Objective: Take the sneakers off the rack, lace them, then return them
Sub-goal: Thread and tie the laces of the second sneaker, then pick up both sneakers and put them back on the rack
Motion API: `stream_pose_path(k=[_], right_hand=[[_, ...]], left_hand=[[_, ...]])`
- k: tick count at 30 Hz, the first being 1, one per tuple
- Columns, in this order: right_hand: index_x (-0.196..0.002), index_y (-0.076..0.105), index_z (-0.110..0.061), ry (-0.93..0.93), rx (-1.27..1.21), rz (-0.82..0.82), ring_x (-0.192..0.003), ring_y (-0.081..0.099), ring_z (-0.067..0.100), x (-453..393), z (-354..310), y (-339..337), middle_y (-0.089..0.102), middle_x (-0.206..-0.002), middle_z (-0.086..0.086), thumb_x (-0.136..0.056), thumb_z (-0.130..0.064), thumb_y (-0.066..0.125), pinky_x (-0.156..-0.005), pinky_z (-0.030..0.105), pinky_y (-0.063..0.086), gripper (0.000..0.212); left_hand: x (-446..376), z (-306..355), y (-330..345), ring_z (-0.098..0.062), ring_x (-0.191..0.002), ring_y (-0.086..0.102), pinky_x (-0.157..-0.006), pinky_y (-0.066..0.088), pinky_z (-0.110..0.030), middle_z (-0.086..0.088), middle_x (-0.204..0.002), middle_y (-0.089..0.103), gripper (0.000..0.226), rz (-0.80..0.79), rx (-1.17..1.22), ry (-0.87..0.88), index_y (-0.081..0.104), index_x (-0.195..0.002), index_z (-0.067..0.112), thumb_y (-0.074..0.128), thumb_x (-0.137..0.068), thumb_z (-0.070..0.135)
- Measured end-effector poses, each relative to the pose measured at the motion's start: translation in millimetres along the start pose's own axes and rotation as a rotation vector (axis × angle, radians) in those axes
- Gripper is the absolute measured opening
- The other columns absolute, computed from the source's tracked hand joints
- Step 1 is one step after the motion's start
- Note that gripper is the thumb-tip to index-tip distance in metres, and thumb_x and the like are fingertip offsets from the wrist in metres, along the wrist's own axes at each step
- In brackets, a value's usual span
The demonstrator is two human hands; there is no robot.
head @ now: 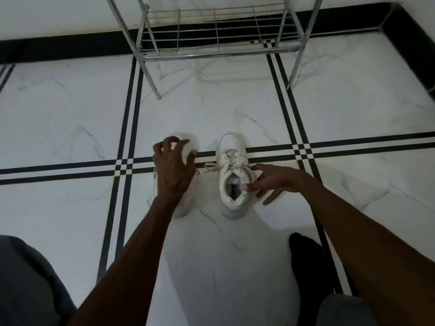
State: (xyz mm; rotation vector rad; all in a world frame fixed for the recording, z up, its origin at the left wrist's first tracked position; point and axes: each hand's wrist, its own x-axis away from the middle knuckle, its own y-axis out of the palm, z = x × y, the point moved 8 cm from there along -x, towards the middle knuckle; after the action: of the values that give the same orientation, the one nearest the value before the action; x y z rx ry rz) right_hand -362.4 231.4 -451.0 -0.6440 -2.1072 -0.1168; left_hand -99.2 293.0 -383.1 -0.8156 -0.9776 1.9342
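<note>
Two white sneakers stand side by side on the tiled floor, toes pointing toward the rack. The right sneaker point(233, 175) shows its laces crossed over the tongue, with loose lace ends trailing to the left. My right hand point(275, 181) hovers beside its collar with fingers spread, the thumb tip at the shoe's opening. The left sneaker point(188, 147) is mostly hidden under my left hand point(174, 163), which spreads its curved fingers over the shoe's top; whether they touch it I cannot tell. The chrome wire rack point(219, 31) stands behind, its lowest shelf bare.
White marble tiles with black stripe borders point(127, 128) cover the floor. A black skirting runs along the white wall. My knee in grey cloth point(28, 278) is at bottom left, and my foot in a black sock point(306, 260) rests at bottom right.
</note>
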Motion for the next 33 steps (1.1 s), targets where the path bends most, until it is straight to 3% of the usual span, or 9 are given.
stream_pose_path(k=[6, 10, 12, 17, 20, 25, 27, 30, 33], right_hand=[[-0.128, 0.057, -0.02, -0.138, -0.026, 0.134, -0.091, 0.077, 0.029, -17, -37, 25, 0.072, -0.116, 0.01, -0.065, -0.04, 0.093, -0.071, 0.052, 0.065, 0.075], [-0.132, 0.05, -0.021, -0.191, 0.153, 0.256, -0.098, 0.072, 0.025, -31, -54, 34, 0.065, -0.124, 0.006, -0.061, -0.047, 0.085, -0.072, 0.048, 0.065, 0.083], [-0.133, 0.048, -0.02, -0.185, 0.093, 0.264, -0.092, 0.072, 0.026, -33, -57, 39, 0.063, -0.12, 0.006, -0.071, -0.033, 0.081, -0.064, 0.046, 0.065, 0.072], [-0.129, 0.054, -0.017, -0.265, 0.121, 0.394, -0.075, 0.062, 0.003, -35, -61, 42, 0.065, -0.112, 0.004, -0.082, -0.027, 0.075, -0.04, 0.014, 0.048, 0.052], [-0.121, 0.063, -0.016, -0.307, 0.081, 0.475, -0.079, 0.067, 0.01, -33, -60, 41, 0.071, -0.105, 0.005, -0.08, -0.026, 0.075, -0.041, 0.015, 0.048, 0.044], [-0.108, 0.068, -0.013, -0.313, 0.132, 0.551, -0.079, 0.066, 0.013, -31, -62, 40, 0.074, -0.096, 0.004, -0.077, -0.028, 0.073, -0.052, 0.015, 0.051, 0.035], [-0.104, 0.069, -0.016, -0.307, 0.173, 0.584, -0.085, 0.068, 0.021, -33, -62, 40, 0.071, -0.098, 0.009, -0.069, -0.039, 0.071, -0.068, 0.029, 0.056, 0.042], [-0.107, 0.068, -0.021, -0.288, 0.163, 0.589, -0.087, 0.066, 0.022, -37, -60, 37, 0.063, -0.106, 0.012, -0.066, -0.046, 0.068, -0.071, 0.029, 0.053, 0.048], [-0.103, 0.068, -0.023, -0.305, 0.152, 0.582, -0.087, 0.068, 0.02, -35, -62, 34, 0.073, -0.097, 0.004, -0.071, -0.04, 0.067, -0.075, 0.033, 0.057, 0.037]], left_hand=[[21, -82, -15, -0.038, -0.136, 0.043, -0.111, 0.036, -0.05, -0.016, -0.143, 0.052, 0.06, -0.034, 0.048, -0.335, 0.061, -0.132, 0.013, 0.053, -0.098, 0.062], [34, -102, 3, -0.033, -0.108, 0.067, -0.094, 0.056, -0.051, -0.011, -0.106, 0.072, 0.066, -0.228, 0.356, -0.407, 0.069, -0.102, 0.012, 0.047, -0.094, 0.075], [41, -103, 5, -0.024, -0.106, 0.069, -0.092, 0.058, -0.045, -0.001, -0.109, 0.071, 0.056, -0.304, 0.503, -0.451, 0.067, -0.112, 0.019, 0.06, -0.089, 0.07], [48, -113, 8, -0.022, -0.113, 0.066, -0.079, 0.063, -0.04, 0.0, -0.13, 0.062, 0.086, -0.489, 0.587, -0.539, 0.05, -0.144, 0.03, 0.079, -0.069, 0.059], [49, -110, 10, -0.028, -0.109, 0.067, -0.078, 0.065, -0.047, -0.007, -0.125, 0.064, 0.081, -0.505, 0.541, -0.532, 0.051, -0.142, 0.025, 0.077, -0.066, 0.036], [48, -102, 12, -0.034, -0.105, 0.067, -0.08, 0.064, -0.053, -0.009, -0.118, 0.063, 0.068, -0.383, 0.45, -0.535, 0.058, -0.133, 0.015, 0.07, -0.069, 0.033], [49, -98, 14, -0.034, -0.104, 0.062, -0.077, 0.064, -0.053, -0.009, -0.125, 0.046, 0.062, -0.36, 0.415, -0.53, 0.058, -0.134, 0.014, 0.074, -0.077, 0.031], [52, -103, 20, -0.032, -0.104, 0.057, -0.079, 0.064, -0.054, 0.0, -0.125, 0.029, 0.069, -0.343, 0.371, -0.571, 0.056, -0.136, 0.019, 0.072, -0.073, 0.042], [52, -98, 24, -0.033, -0.103, 0.066, -0.071, 0.065, -0.054, -0.006, -0.116, 0.056, 0.058, -0.378, 0.436, -0.613, 0.056, -0.136, 0.02, 0.072, -0.081, 0.032]])
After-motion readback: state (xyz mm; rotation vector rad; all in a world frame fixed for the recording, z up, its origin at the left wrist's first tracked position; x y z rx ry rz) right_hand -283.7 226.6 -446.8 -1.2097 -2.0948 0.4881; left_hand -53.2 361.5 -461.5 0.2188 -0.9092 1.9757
